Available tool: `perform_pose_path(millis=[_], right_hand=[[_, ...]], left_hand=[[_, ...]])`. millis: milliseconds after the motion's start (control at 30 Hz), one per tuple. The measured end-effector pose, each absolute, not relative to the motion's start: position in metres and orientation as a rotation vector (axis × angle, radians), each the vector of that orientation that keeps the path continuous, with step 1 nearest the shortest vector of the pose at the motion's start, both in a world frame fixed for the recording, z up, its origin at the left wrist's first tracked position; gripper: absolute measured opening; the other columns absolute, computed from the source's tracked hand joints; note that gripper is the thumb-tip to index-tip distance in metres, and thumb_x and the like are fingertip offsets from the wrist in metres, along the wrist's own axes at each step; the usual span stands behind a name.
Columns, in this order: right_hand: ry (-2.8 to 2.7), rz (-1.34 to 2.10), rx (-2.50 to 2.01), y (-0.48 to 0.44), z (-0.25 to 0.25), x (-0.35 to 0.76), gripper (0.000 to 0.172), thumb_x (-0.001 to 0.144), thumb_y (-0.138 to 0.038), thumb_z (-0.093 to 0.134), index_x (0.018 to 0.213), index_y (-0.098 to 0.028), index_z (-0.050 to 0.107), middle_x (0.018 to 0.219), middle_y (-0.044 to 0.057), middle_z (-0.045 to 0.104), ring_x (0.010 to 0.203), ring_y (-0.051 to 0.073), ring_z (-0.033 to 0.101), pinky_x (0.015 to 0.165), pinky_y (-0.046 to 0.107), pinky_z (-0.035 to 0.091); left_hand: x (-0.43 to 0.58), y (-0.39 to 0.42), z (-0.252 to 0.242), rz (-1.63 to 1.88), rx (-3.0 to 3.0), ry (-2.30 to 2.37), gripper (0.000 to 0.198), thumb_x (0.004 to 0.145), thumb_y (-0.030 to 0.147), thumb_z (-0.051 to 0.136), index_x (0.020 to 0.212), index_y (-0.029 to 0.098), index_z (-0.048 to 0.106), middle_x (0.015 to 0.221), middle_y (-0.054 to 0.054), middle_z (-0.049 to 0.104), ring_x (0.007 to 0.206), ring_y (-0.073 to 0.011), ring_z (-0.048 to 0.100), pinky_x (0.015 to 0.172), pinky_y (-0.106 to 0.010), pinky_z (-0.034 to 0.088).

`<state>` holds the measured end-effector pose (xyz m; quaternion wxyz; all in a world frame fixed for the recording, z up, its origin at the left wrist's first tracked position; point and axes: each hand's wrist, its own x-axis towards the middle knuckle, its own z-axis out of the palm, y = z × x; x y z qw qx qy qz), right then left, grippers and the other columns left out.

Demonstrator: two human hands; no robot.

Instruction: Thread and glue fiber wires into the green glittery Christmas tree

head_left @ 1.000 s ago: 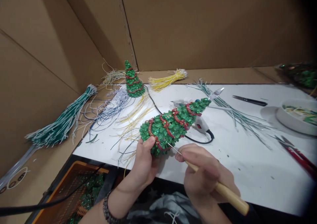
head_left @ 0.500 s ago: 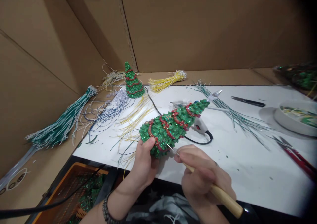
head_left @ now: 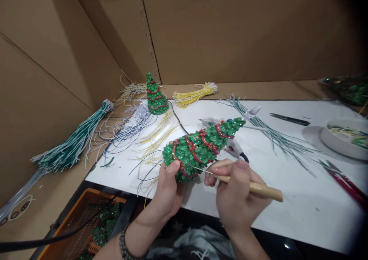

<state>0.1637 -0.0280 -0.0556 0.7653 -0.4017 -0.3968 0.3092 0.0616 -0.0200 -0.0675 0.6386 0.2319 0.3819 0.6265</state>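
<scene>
My left hand (head_left: 170, 185) is closed around the wide base of a glittery green Christmas tree ornament (head_left: 198, 147) with red garlands, its thumb pressing the near side. The tree lies tilted, its clear pointed tip aimed to the upper right. Closed round a wooden-handled awl (head_left: 263, 190) is my right hand (head_left: 240, 195). The thin metal shaft of the awl reaches the tree's lower side near the bottom garland; whether its point sits inside the surface I cannot tell.
A second small tree (head_left: 156, 97) stands behind. Around lie a yellow wire bundle (head_left: 197, 95), green-white wires (head_left: 77, 141), tweezers (head_left: 289, 119), red-handled snips (head_left: 345, 185) and a white bowl (head_left: 339, 141) of wire pieces. An orange crate (head_left: 73, 206) sits below left.
My right hand has turned the awl from a steep slant to nearly level, raising the handle end. The awl's tip stays at the tree, and my left hand keeps its hold.
</scene>
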Motion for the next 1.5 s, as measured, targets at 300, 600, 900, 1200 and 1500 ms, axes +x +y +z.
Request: perform_pose_path(millis=[300,600,900,1200,1500], right_hand=[[-0.781,0.733,-0.865,-0.024,-0.052,0.162,0.039,0.092,-0.037,0.057,0.06,-0.017,0.064,0.048,-0.002,0.057,0.038,0.011,0.053,0.035,0.023,0.043],[-0.702,0.85,-0.943,-0.022,-0.056,0.165,0.041,0.09,-0.044,0.059,0.06,-0.015,0.061,0.045,-0.002,0.054,0.035,0.01,0.05,0.035,0.023,0.043],[-0.696,0.902,-0.913,-0.021,-0.057,0.164,0.041,0.09,-0.044,0.059,0.06,-0.015,0.063,0.039,-0.003,0.049,0.034,0.01,0.05,0.035,0.022,0.042],[-0.645,0.924,-0.582,-0.025,-0.052,0.17,0.04,0.093,-0.044,0.054,0.063,-0.018,0.064,0.047,-0.003,0.053,0.04,0.011,0.052,0.037,0.023,0.044],[-0.609,0.966,-0.506,-0.027,-0.055,0.202,0.025,0.082,-0.037,0.071,0.068,-0.022,0.058,0.052,-0.009,0.034,0.043,0.005,0.035,0.046,0.02,0.033]], left_hand=[[0.063,-0.021,-0.066,1.414,0.562,0.879,0.038,0.065,0.049,0.079,0.081,0.014,0.073,0.084,-0.008,0.075,0.075,-0.0202,0.067,0.073,-0.031,0.054],[0.062,-0.02,-0.066,1.387,0.633,0.892,0.041,0.07,0.052,0.074,0.085,0.013,0.073,0.082,-0.011,0.073,0.076,-0.0238,0.066,0.076,-0.037,0.053],[0.062,-0.02,-0.066,1.405,0.571,0.9,0.039,0.067,0.048,0.078,0.082,0.013,0.073,0.086,-0.01,0.073,0.078,-0.0223,0.066,0.075,-0.034,0.052],[0.062,-0.02,-0.07,1.449,0.45,0.861,0.033,0.068,0.035,0.077,0.097,0.02,0.071,0.076,-0.002,0.072,0.076,-0.0186,0.067,0.073,-0.028,0.054],[0.059,-0.02,-0.067,1.393,0.474,0.909,0.05,0.069,0.033,0.072,0.117,0.018,0.067,0.087,-0.005,0.076,0.08,-0.0227,0.072,0.072,-0.033,0.061]])
